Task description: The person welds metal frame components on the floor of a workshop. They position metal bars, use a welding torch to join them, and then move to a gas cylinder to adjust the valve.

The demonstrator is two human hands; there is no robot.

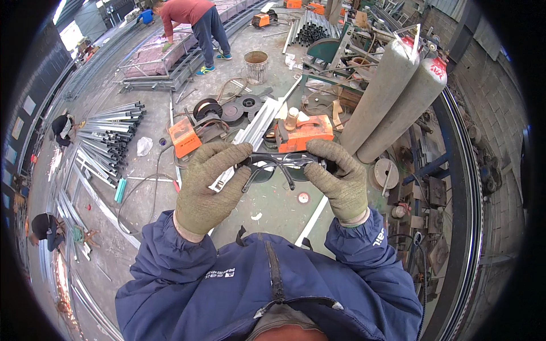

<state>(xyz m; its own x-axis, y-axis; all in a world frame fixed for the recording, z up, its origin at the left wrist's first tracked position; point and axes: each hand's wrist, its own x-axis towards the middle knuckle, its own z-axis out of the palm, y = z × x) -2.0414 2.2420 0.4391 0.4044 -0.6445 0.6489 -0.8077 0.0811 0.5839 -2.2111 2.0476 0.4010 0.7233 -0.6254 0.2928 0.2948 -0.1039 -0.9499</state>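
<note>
A pair of dark-framed glasses (267, 157) is held level in front of my chest, its dark arms crossing beneath the frame. My left hand (213, 184), in an olive-green work glove, pinches one end between thumb and fingers. At the opposite end, my right hand (341, 179) grips in the same way, also gloved. The lenses are hard to make out against the floor. Beyond the glasses lie an orange machine box (310, 133) and pale metal profiles (261, 122).
Two tall grey gas cylinders (381, 85) lean to my right. Left of me lie bundled metal tubes (114, 133), with two people crouching nearby and sparks (62, 278) flying. A bucket (256, 68), wire spools (207, 109) and a bending person (190, 20) are farther off. Cables cross the floor.
</note>
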